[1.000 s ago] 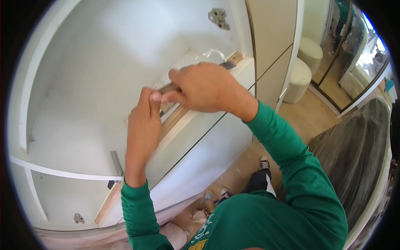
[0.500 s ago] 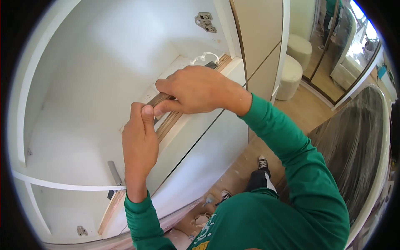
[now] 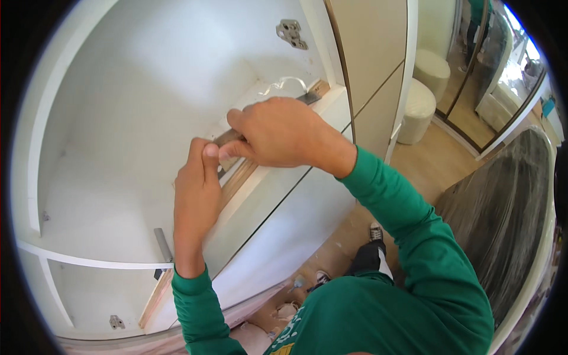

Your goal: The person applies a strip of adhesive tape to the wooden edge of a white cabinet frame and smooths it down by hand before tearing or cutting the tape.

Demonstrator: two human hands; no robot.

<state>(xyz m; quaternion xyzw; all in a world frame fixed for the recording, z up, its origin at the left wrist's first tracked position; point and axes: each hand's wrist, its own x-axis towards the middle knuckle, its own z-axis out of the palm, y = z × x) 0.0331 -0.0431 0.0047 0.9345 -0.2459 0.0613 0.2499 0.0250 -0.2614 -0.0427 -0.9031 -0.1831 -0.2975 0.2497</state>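
My left hand (image 3: 196, 192) is closed, thumb and fingers pinching the near end of a brown strip (image 3: 229, 137), perhaps wooden. My right hand (image 3: 281, 131) closes around the same strip just beyond, its thumb close to the left thumb. Both hands are over the front edge of a white cabinet (image 3: 142, 112), where a bare wood edge (image 3: 238, 179) runs under them. Beyond the right hand a dark flat piece (image 3: 310, 97) lies on that edge; whether it joins the strip is hidden. Behind it curls a thin white strand (image 3: 289, 79).
A metal hinge (image 3: 291, 34) is fixed inside the cabinet, another (image 3: 116, 322) at lower left. A grey rod (image 3: 161, 244) stands by the divider. White drawer fronts (image 3: 278, 222) drop below the edge. To the right are a plastic-wrapped dark panel (image 3: 497, 219), round stools (image 3: 416, 112) and mirrored doors (image 3: 467, 89).
My right hand has shifted slightly down and right, still around the strip. More of the dark flat piece shows beyond it. The left hand has barely moved.
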